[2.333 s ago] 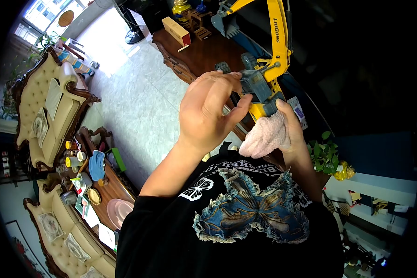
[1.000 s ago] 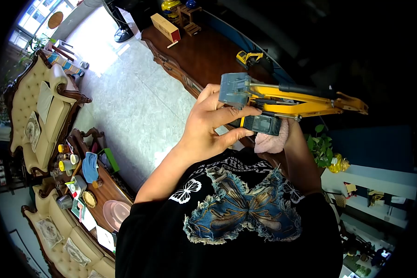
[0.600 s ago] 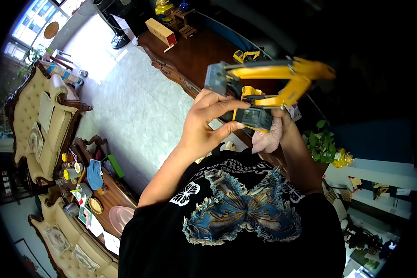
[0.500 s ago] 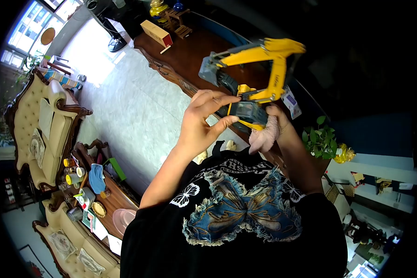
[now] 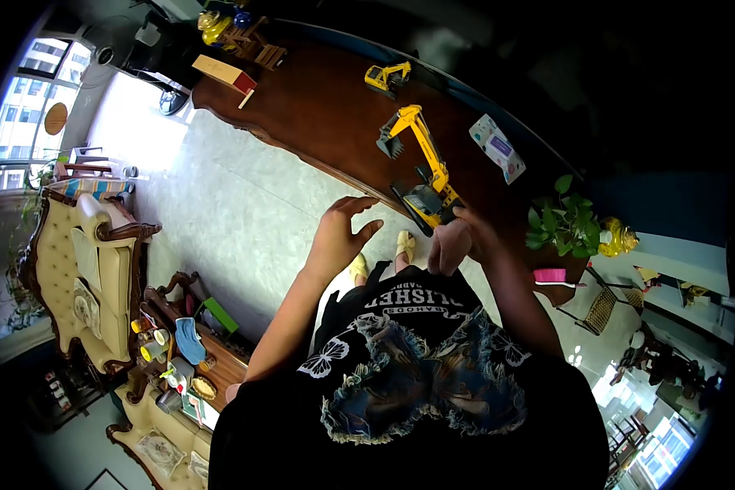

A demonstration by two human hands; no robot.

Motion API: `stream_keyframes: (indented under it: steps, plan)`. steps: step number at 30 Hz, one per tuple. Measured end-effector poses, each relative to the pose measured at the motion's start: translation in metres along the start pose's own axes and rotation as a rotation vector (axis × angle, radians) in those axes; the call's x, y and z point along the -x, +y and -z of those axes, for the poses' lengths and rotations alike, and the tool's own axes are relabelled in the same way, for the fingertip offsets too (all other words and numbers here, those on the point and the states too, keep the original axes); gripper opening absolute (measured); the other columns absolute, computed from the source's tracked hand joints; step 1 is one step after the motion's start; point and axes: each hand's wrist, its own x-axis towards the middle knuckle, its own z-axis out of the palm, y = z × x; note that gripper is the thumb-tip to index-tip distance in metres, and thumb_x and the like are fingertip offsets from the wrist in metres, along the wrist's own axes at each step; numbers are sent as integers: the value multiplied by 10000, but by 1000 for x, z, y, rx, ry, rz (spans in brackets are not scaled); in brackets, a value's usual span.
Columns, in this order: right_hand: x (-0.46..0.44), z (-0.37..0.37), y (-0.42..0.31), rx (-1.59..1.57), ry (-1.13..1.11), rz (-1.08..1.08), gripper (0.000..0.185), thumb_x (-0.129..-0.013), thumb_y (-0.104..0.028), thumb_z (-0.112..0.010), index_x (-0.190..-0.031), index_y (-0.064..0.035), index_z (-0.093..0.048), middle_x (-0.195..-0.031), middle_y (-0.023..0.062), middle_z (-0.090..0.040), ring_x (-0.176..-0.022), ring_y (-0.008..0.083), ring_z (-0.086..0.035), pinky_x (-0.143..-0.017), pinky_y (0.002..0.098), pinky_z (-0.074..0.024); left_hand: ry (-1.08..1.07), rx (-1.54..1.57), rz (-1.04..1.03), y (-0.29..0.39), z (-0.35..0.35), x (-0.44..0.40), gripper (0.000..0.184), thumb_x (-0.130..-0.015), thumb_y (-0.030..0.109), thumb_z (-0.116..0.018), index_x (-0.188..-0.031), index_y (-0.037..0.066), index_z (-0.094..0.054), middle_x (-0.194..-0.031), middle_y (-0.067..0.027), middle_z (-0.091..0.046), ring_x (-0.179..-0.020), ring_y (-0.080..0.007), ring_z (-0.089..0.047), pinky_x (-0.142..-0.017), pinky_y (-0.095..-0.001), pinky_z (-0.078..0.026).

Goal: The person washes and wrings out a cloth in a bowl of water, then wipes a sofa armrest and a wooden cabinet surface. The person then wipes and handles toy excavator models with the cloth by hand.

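A yellow toy excavator (image 5: pixel 434 175) with a grey bucket and dark cab is at the front edge of the brown wooden table (image 5: pixel 318 106), its arm stretched over the tabletop. My right hand (image 5: pixel 480 231) is at the excavator's rear, closed on a bunched pink cloth (image 5: pixel 451 247). Whether its fingers also grip the toy is hidden. My left hand (image 5: pixel 343 231) is held in the air to the left of the toy, apart from it, open with thumb and fingers spread.
Farther back on the table are a smaller yellow toy excavator (image 5: pixel 386 78), a wipes pack (image 5: pixel 498 149) and a long box (image 5: pixel 224 73). A leafy plant (image 5: pixel 562 227) and pink brush (image 5: pixel 550 276) are at the right. A cluttered low table (image 5: pixel 235 365) and tufted sofa (image 5: pixel 77 253) stand left.
The excavator has come down from the raised position in both hands to the table edge. My left hand has let go of it and moved away left. The right hand keeps the cloth.
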Motion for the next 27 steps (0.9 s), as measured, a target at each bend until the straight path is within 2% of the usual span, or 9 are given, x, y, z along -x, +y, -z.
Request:
stream_keyframes:
  steps: [3, 5, 7, 12, 15, 20, 22, 23, 27]
  plan:
    - [-10, 31, 4, -33, 99, 66, 477, -961, -206, -644, -1379, -38, -487, -1236, 117, -629, -1101, 210, -647, -948, 343, -530, -120, 72, 56, -10, -28, -22, 349, -870, 118, -761, -1195, 22, -680, -1094, -163, -702, -1007, -263, -685, -874, -368, -556]
    - [-15, 43, 4, -59, 156, 147, 510, -932, -175, -681, -1385, -41, -486, -1245, 112, -622, -1110, 204, -640, -949, 337, -530, -173, 239, 157, -21, -49, -36, 415, -901, 144, -756, -1285, 45, -635, -1130, -154, -694, -1075, -252, -678, -926, -360, -553]
    - [-33, 75, 9, -83, 162, 141, 514, -931, -175, -685, -1386, -40, -487, -1247, 108, -620, -1103, 203, -643, -950, 336, -529, -208, 352, 242, -30, -70, -56, 526, -915, 207, -762, -1378, 52, -567, -1193, -154, -680, -1135, -264, -662, -963, -379, -543]
    - [-71, 126, 24, -146, 198, 60, 500, -943, -183, -681, -1386, -41, -499, -1248, 96, -623, -1081, 193, -652, -941, 329, -532, -175, 323, 305, -58, -109, -96, 606, -885, 279, -793, -1371, 4, -558, -1248, -159, -668, -1184, -282, -641, -996, -399, -522]
    - [-99, 142, 23, -121, 199, 85, 458, -958, -195, -670, -1364, -40, -523, -1224, 90, -638, -1071, 185, -654, -927, 318, -537, -107, 277, 176, -81, -130, -135, 653, -854, 300, -811, -1358, -27, -555, -1253, -199, -667, -1116, -308, -678, -956, -388, -531]
    - [-146, 152, 15, -266, 255, 21, 399, -965, -218, -672, -1307, -38, -574, -1117, 66, -680, -963, 148, -679, -766, 291, -561, -265, 281, 212, -129, -174, -206, 796, -823, 395, -820, -1441, 17, -490, -1356, -235, -602, -1288, -338, -572, -1059, -404, -464]
    - [-178, 173, 21, -202, 285, 77, 400, -960, -220, -679, -1304, -42, -578, -1097, 62, -683, -934, 141, -679, -737, 287, -559, -301, 185, 90, -144, -191, -227, 883, -799, 412, -835, -1493, 50, -426, -1434, -229, -538, -1357, -364, -497, -1100, -421, -430]
    - [-194, 181, 23, -135, 305, 140, 401, -955, -223, -686, -1301, -47, -583, -1076, 58, -687, -906, 134, -680, -707, 284, -556, -390, 230, 199, -153, -197, -239, 935, -775, 423, -852, -1510, 64, -398, -1473, -219, -496, -1391, -384, -443, -1126, -433, -405]
    - [-231, 198, 11, -29, 385, 120, 416, -935, -227, -711, -1295, -57, -593, -1105, 54, -673, -939, 136, -667, -752, 286, -553, -439, 266, 170, -179, -213, -276, 934, -756, 390, -865, -1516, 108, -401, -1442, -218, -518, -1362, -390, -472, -1099, -447, -433]
